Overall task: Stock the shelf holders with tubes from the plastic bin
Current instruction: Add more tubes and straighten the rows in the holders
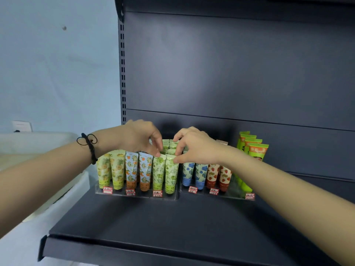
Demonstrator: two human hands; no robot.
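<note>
Both hands meet over the green tubes (165,174), which stand in two rows at the right end of the left holder (134,197) on the dark shelf (153,227). The left hand (142,138), a black cord (89,147) on its wrist, has its grip pinched on the top edge of the near-left green tube. The right hand (194,147) has thumb and finger clamped on the top edge of the near-right one. Pineapple tubes (111,169) and orange tubes (138,169) fill the holder to the left. The right holder (230,195) carries blue tubes (194,173), strawberry tubes (219,175) and tall lime tubes (251,148). Red price tags (157,193) front both holders. The white bin (38,143) sits off the shelf's left side.
</note>
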